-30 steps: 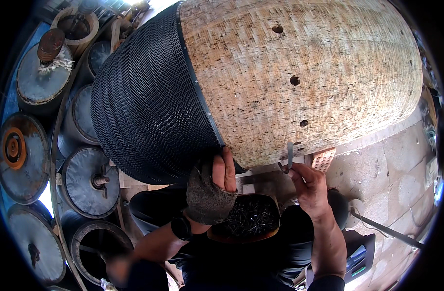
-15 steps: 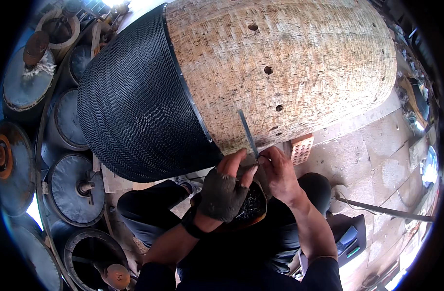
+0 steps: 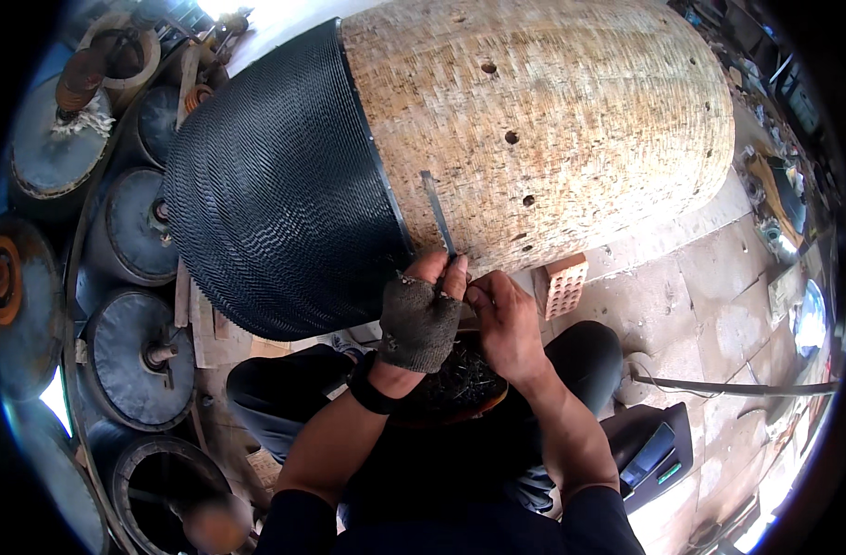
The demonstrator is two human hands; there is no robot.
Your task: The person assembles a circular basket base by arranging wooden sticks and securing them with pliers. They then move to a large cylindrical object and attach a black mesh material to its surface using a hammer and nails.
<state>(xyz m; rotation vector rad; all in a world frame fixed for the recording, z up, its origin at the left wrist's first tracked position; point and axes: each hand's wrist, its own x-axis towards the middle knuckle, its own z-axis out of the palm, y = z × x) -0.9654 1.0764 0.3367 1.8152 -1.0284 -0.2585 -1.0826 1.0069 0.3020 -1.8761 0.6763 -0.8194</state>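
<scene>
My left hand [image 3: 419, 319], in a dark fingerless glove, pinches the lower end of a thin, flat grey strip [image 3: 437, 213]. The strip slants up over the bare pale surface of a large wooden drum [image 3: 608, 120]. Close beside it, my bare right hand [image 3: 510, 324] is closed with thumb and fingers pressed together; what they hold, if anything, is hidden. Dense rows of black ridged strips [image 3: 275, 185] wrap the drum's left part, and their straight edge runs just left of the grey strip. Below my hands, a bowl [image 3: 499, 403] of small dark pieces rests between my legs.
A perforated brick [image 3: 565, 287] stands at the drum's lower right side. Round metal-ended rollers [image 3: 141, 356] crowd the left. On the right, a rod [image 3: 737, 388] crosses the paved floor, and a phone [image 3: 649, 453] lies on a dark surface.
Both hands have moved up and a little left, nearer the drum. The grey strip has shifted left and up with my left hand, while my right fingers have come slightly away from it.
</scene>
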